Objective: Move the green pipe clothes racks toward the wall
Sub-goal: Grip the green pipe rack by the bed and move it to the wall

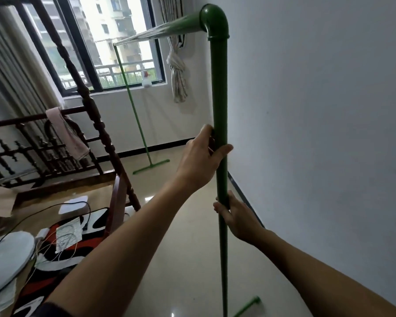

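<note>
Green plastic-pipe clothes rack (219,92) — near upright post beside the white wall (318,110), top bar running to the far post by the window (114,42). Left hand (200,160) wrapped around the post; right hand (234,215) gripping lower. Dark carved wooden bed frame (87,106) stands left.

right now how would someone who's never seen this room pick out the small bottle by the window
Start at the big dark-framed window on the far wall and drop to its white sill. The white bottle stands at the sill's right end, just left of the knotted curtain. It is the only object on the sill, white with a red-tipped top.
</note>
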